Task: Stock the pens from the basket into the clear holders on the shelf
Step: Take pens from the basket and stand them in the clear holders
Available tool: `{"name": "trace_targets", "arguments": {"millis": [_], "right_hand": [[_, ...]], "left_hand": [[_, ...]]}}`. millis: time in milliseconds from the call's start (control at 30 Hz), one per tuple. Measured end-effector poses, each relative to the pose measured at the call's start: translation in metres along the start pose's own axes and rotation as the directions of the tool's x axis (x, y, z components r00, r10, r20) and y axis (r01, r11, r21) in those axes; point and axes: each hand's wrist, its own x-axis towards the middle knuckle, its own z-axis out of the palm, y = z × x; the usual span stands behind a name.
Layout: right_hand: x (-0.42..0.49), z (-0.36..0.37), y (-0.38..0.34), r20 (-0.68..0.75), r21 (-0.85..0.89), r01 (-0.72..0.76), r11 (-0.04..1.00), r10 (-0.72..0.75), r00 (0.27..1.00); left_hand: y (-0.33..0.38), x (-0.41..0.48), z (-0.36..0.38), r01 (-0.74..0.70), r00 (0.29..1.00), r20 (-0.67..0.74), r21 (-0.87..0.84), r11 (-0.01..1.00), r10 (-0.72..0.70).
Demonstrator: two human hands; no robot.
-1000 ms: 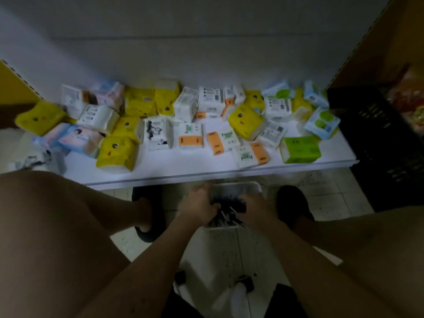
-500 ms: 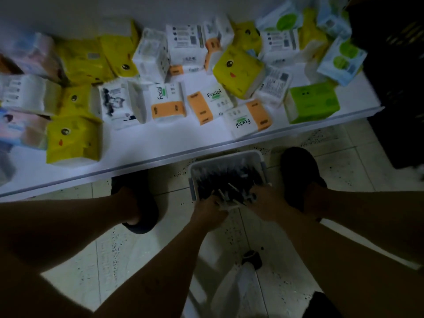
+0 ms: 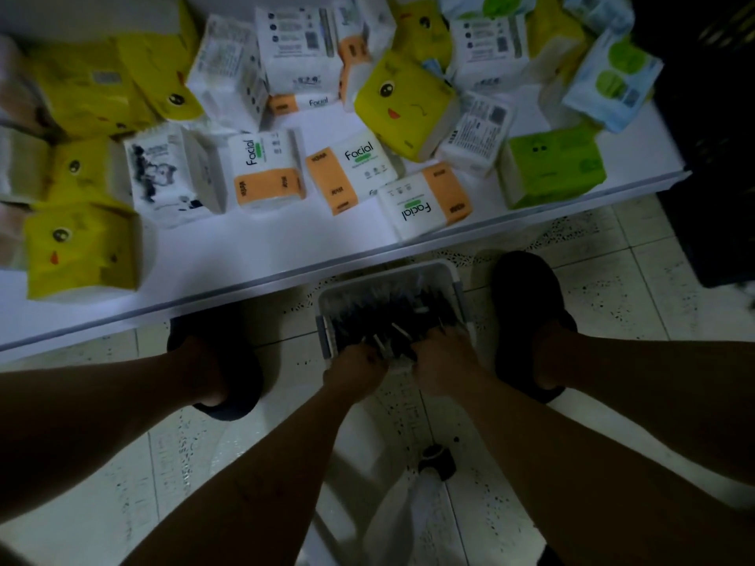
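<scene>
Hands (image 3: pixel 355 371) (image 3: pixel 443 361) in pen basket (image 3: pixel 392 273), tiled floor (image 3: pixel 621 288), shelf (image 3: pixel 245 249)

White shelf (image 3: pixel 245 255), yellow face-printed packs (image 3: pixel 77 255) at its left edge, white-and-orange packs (image 3: pixel 267 173) mid-shelf, green pack (image 3: pixel 551 165) near its right corner, white grey-handled basket (image 3: pixel 392 275), dark pens (image 3: pixel 392 312), speckled pale floor (image 3: pixel 613 255)

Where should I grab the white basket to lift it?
By the grey grips on its left and right sides, one hand from each side. The basket is open-topped and loaded with pens, so an even two-sided hold probably keeps it level.
</scene>
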Motion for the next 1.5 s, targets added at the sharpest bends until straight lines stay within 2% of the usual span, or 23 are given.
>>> {"name": "trace_targets", "arguments": {"millis": [100, 167, 267, 367, 467, 567, 667, 800, 933, 1000, 1067, 1233, 1300, 1333, 1367, 1400, 1500], "right_hand": [[0.002, -0.007, -0.003, -0.009, -0.040, -0.009, 0.999, 0.009, 1.000], [0.001, -0.012, -0.006, -0.047, -0.028, -0.023, 0.999, 0.021, 0.999], [-0.001, -0.012, -0.009, -0.093, -0.083, -0.020, 0.996, 0.012, 0.996], [-0.007, -0.013, -0.014, -0.048, -0.248, 0.035, 0.968, -0.048, 0.998], [-0.011, -0.012, -0.019, -0.015, -0.276, 0.051, 0.960, -0.057, 0.998], [-0.009, -0.016, -0.023, -0.028, -0.201, 0.025, 0.979, -0.031, 0.999], [-0.011, -0.022, -0.026, -0.045, -0.031, -0.059, 0.998, 0.057, 0.997], [-0.014, -0.031, -0.020, -0.214, 0.182, -0.185, 0.966, 0.222, 0.951], [-0.029, -0.039, -0.014, -0.274, 0.313, -0.192, 0.930, 0.282, 0.919], [-0.041, -0.044, -0.010, -0.252, 0.454, -0.219, 0.864, 0.361, 0.898], [-0.051, -0.048, -0.006, -0.155, 0.657, -0.215, 0.722, 0.409, 0.899], [-0.082, -0.064, -0.018, 0.029, 0.884, -0.168, 0.435, 0.308, 0.951], [-0.089, -0.066, -0.026, 0.091, 0.957, -0.167, 0.237, 0.302, 0.949], [-0.093, -0.067, -0.029, 0.097, 0.973, -0.155, 0.173, 0.302, 0.948], [-0.096, -0.069, -0.032, 0.079, 0.980, -0.131, 0.153, 0.303, 0.950], [-0.100, -0.071, -0.033, 0.039, 0.979, -0.099, 0.180, 0.313, 0.949], [-0.125, -0.086, -0.038, -0.163, 0.944, 0.056, 0.326, 0.311, 0.936]], "left_hand": [[0.001, -0.011, -0.009, -0.006, 0.987, -0.162, -0.171, 0.985, -0.022], [0.001, -0.020, -0.016, 0.016, 0.977, -0.199, -0.308, 0.951, -0.081], [0.001, -0.034, -0.027, 0.043, 0.983, -0.135, -0.481, 0.876, -0.123], [0.001, -0.049, -0.033, 0.039, 0.993, -0.071, -0.555, 0.831, -0.094], [0.001, -0.057, -0.037, 0.060, 0.994, -0.031, -0.632, 0.773, -0.102], [0.001, -0.060, -0.045, 0.051, 0.997, -0.014, -0.630, 0.775, -0.077], [0.002, -0.060, -0.051, 0.046, 0.997, -0.019, -0.666, 0.745, -0.079], [0.009, -0.067, -0.057, 0.047, 0.998, 0.005, -0.753, 0.657, -0.066], [0.014, -0.077, -0.057, -0.063, 0.992, -0.124, -0.663, 0.746, -0.027], [0.016, -0.084, -0.055, -0.120, 0.980, -0.197, -0.631, 0.766, -0.009], [0.016, -0.090, -0.055, -0.205, 0.958, -0.283, -0.589, 0.782, 0.037], [0.024, -0.104, -0.062, -0.320, 0.933, -0.329, -0.577, 0.751, 0.145], [0.028, -0.111, -0.067, -0.344, 0.924, -0.348, -0.579, 0.739, 0.158], [0.031, -0.115, -0.070, -0.364, 0.915, -0.370, -0.583, 0.727, 0.162], [0.034, -0.120, -0.074, -0.386, 0.903, -0.399, -0.584, 0.714, 0.162], [0.038, -0.126, -0.077, -0.412, 0.887, -0.433, -0.583, 0.700, 0.160], [0.049, -0.145, -0.088, -0.532, 0.819, -0.531, -0.563, 0.632, 0.216]]}}
